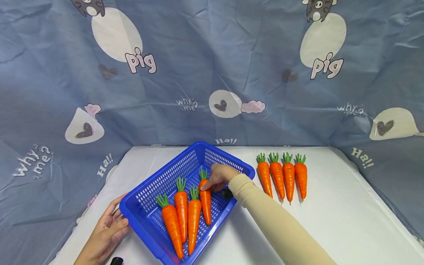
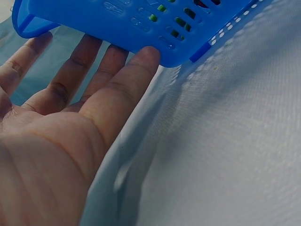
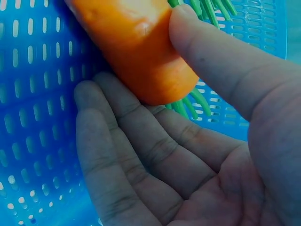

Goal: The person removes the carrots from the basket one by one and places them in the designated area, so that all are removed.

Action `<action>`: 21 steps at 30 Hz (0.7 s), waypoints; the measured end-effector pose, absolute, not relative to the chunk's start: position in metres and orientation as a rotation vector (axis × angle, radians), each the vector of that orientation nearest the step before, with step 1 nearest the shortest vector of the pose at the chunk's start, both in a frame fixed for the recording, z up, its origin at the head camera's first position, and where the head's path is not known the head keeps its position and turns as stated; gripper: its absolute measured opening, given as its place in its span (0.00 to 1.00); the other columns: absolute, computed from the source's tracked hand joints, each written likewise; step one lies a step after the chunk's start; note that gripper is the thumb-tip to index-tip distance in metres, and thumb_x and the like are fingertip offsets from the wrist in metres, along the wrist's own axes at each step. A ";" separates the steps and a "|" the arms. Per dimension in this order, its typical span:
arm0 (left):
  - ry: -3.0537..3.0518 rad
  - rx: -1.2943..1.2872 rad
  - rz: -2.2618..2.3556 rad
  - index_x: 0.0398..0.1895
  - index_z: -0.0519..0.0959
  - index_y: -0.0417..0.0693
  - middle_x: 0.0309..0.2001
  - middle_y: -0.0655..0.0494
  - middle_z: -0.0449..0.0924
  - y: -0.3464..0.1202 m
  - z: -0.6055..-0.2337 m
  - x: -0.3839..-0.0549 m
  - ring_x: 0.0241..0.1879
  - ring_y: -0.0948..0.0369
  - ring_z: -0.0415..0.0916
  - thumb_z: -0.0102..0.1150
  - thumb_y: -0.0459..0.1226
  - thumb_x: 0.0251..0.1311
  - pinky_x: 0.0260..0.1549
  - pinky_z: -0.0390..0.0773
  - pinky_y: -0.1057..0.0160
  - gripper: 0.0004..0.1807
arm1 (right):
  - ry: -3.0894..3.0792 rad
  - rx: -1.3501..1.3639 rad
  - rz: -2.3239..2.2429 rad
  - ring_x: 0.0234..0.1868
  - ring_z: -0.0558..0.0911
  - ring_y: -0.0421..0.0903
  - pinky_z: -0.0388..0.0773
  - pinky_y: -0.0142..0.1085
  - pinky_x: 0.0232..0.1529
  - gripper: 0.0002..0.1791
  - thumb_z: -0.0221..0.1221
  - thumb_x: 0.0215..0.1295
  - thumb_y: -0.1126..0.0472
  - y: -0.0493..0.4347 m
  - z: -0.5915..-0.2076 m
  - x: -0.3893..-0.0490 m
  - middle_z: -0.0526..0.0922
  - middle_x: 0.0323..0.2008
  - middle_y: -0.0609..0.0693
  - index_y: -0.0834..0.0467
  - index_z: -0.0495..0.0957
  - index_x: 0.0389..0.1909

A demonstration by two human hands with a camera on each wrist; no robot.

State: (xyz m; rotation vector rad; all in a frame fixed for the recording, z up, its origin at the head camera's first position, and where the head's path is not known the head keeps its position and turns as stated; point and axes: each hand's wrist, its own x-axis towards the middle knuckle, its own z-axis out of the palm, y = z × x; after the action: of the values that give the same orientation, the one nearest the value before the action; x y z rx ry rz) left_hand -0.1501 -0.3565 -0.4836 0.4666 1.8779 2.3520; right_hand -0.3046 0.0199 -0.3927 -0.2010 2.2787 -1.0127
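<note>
A blue plastic basket (image 1: 142,224) with slotted walls stands at an angle on the white table. Inside it lie several orange carrots (image 1: 171,228) with green tops. My right hand (image 1: 221,177) reaches in and holds the rightmost carrot (image 1: 205,200) near its top. In the right wrist view, the thumb presses on that carrot (image 3: 146,52) while the fingers curl beside and beneath it. My left hand (image 1: 107,230) is at the basket's left corner. Its fairly straight fingers and thumb touch the basket's outside (image 2: 136,28) in the left wrist view.
Right of the basket, several more carrots (image 1: 289,180) lie side by side on the white tabletop (image 1: 347,221), tops pointing away. A blue printed cloth (image 1: 185,73) hangs behind the table and along its sides. The right forearm crosses the basket's right rim.
</note>
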 end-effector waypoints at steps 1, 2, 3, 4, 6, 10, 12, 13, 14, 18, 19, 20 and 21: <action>1.874 0.476 2.352 0.83 0.59 0.63 0.71 0.64 0.78 -0.357 -0.484 -0.150 0.66 0.63 0.82 0.43 0.23 0.79 0.58 0.88 0.58 0.37 | 2.283 -0.205 -1.009 0.49 0.92 0.61 0.90 0.47 0.54 0.15 0.75 0.66 0.59 0.020 -0.393 -0.304 0.90 0.31 0.57 0.62 0.80 0.31; 1.870 0.481 2.352 0.84 0.59 0.63 0.71 0.64 0.78 -0.357 -0.484 -0.150 0.66 0.63 0.82 0.43 0.23 0.79 0.58 0.88 0.58 0.37 | 2.290 -0.207 -1.003 0.49 0.92 0.61 0.90 0.46 0.54 0.15 0.75 0.66 0.58 0.020 -0.393 -0.304 0.90 0.32 0.58 0.62 0.80 0.31; 1.872 0.480 2.351 0.84 0.58 0.63 0.71 0.64 0.78 -0.357 -0.484 -0.150 0.66 0.63 0.82 0.43 0.23 0.79 0.58 0.88 0.59 0.37 | 2.294 -0.210 -0.996 0.49 0.92 0.61 0.90 0.46 0.54 0.15 0.75 0.66 0.58 0.019 -0.392 -0.304 0.91 0.33 0.59 0.62 0.80 0.31; 1.879 0.473 2.347 0.84 0.58 0.63 0.71 0.64 0.78 -0.357 -0.484 -0.150 0.66 0.63 0.82 0.43 0.23 0.79 0.58 0.88 0.58 0.37 | 2.296 -0.210 -0.995 0.49 0.92 0.61 0.90 0.46 0.54 0.15 0.75 0.66 0.58 0.019 -0.393 -0.304 0.91 0.34 0.60 0.62 0.80 0.32; 1.888 0.463 2.340 0.85 0.56 0.62 0.72 0.65 0.77 -0.357 -0.485 -0.150 0.66 0.63 0.81 0.43 0.23 0.79 0.58 0.88 0.58 0.38 | 2.299 -0.208 -0.988 0.48 0.92 0.60 0.90 0.46 0.53 0.16 0.76 0.66 0.58 0.019 -0.394 -0.305 0.92 0.35 0.61 0.62 0.80 0.32; 1.888 0.463 2.322 0.87 0.52 0.63 0.73 0.66 0.75 -0.358 -0.485 -0.150 0.67 0.64 0.80 0.43 0.23 0.79 0.59 0.87 0.58 0.40 | 2.305 -0.207 -0.959 0.49 0.92 0.60 0.90 0.45 0.52 0.16 0.75 0.66 0.57 0.018 -0.393 -0.306 0.92 0.39 0.64 0.63 0.80 0.32; 1.890 0.450 2.314 0.88 0.50 0.64 0.73 0.67 0.74 -0.358 -0.485 -0.150 0.68 0.64 0.80 0.43 0.24 0.80 0.59 0.87 0.58 0.41 | 2.312 -0.216 -0.943 0.49 0.93 0.60 0.91 0.44 0.51 0.16 0.75 0.66 0.56 0.017 -0.393 -0.306 0.92 0.40 0.65 0.64 0.81 0.33; 1.890 0.443 2.311 0.88 0.49 0.64 0.73 0.67 0.74 -0.358 -0.485 -0.150 0.68 0.64 0.80 0.43 0.24 0.80 0.59 0.87 0.58 0.41 | 2.315 -0.222 -0.935 0.48 0.93 0.60 0.91 0.44 0.51 0.17 0.75 0.66 0.56 0.017 -0.393 -0.307 0.92 0.41 0.66 0.64 0.81 0.33; 1.894 0.431 2.308 0.88 0.49 0.65 0.73 0.68 0.74 -0.359 -0.485 -0.150 0.67 0.65 0.80 0.43 0.24 0.80 0.59 0.87 0.58 0.41 | 2.319 -0.228 -0.927 0.48 0.93 0.60 0.91 0.44 0.50 0.17 0.75 0.66 0.56 0.016 -0.393 -0.307 0.92 0.41 0.66 0.64 0.82 0.33; 1.882 0.418 2.299 0.88 0.49 0.67 0.73 0.70 0.74 -0.359 -0.484 -0.150 0.68 0.66 0.79 0.42 0.24 0.80 0.60 0.87 0.58 0.42 | 2.323 -0.222 -0.912 0.47 0.93 0.59 0.91 0.44 0.50 0.17 0.75 0.66 0.55 0.015 -0.394 -0.307 0.92 0.40 0.65 0.64 0.81 0.34; 1.874 0.426 2.298 0.88 0.49 0.67 0.73 0.70 0.74 -0.359 -0.484 -0.150 0.68 0.66 0.79 0.42 0.23 0.80 0.60 0.87 0.58 0.42 | 2.322 -0.216 -0.912 0.46 0.93 0.59 0.91 0.44 0.50 0.18 0.75 0.66 0.55 0.015 -0.394 -0.308 0.92 0.40 0.65 0.64 0.81 0.34; 1.864 0.435 2.299 0.88 0.49 0.68 0.74 0.70 0.74 -0.359 -0.484 -0.151 0.68 0.66 0.79 0.41 0.23 0.80 0.60 0.86 0.58 0.42 | 2.322 -0.210 -0.911 0.46 0.93 0.59 0.91 0.45 0.50 0.18 0.76 0.66 0.55 0.015 -0.395 -0.308 0.92 0.39 0.65 0.64 0.81 0.34; 1.850 0.448 2.303 0.88 0.48 0.68 0.74 0.70 0.74 -0.359 -0.484 -0.151 0.69 0.66 0.78 0.41 0.23 0.80 0.61 0.86 0.58 0.42 | 2.322 -0.206 -0.910 0.46 0.93 0.59 0.91 0.45 0.50 0.18 0.76 0.66 0.55 0.015 -0.395 -0.308 0.92 0.39 0.65 0.64 0.81 0.34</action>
State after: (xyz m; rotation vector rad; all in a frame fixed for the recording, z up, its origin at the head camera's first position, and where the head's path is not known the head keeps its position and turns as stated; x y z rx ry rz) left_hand -0.1508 -0.3591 -0.4841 0.4478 1.8495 2.3027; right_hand -0.3081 0.0149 -0.3946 -0.2058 2.3220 -0.9098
